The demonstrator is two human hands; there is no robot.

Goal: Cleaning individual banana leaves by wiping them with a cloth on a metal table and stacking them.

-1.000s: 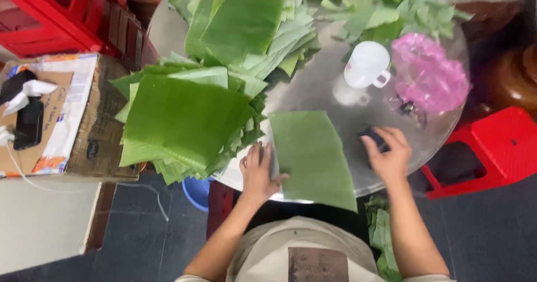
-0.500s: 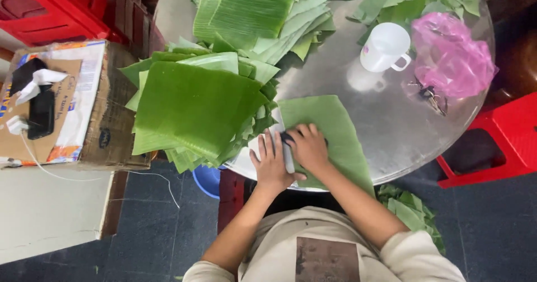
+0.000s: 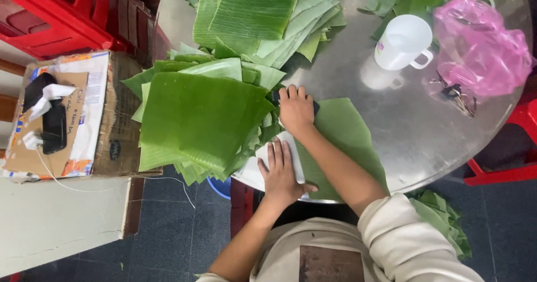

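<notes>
Leaf in hand: single green banana leaf piece [image 3: 347, 142] lies flat on the round metal table [image 3: 391, 120], at the edge nearest the person; its long axis runs from the far left toward the near right.
Left hand: left hand [image 3: 279, 173] rests palm down, fingers spread flat, on a pale flat template [image 3: 296, 164] that sits on the leaf's near left edge; it grips nothing.
Right hand: right hand [image 3: 295, 110] is curled over a small dark tool [image 3: 275, 96] at the leaf's far left corner, closed on it; the blade, if any, is hidden.
Key relation: both hands sit on the leaf's left side, right hand farther away, left hand nearer the body.
Neighbouring stack: pile of cut leaves [image 3: 201, 120] lies just left of the hands.
Further off: white mug [image 3: 404, 41] and pink plastic bag [image 3: 481, 47] stand well apart at the table's far right.
</notes>
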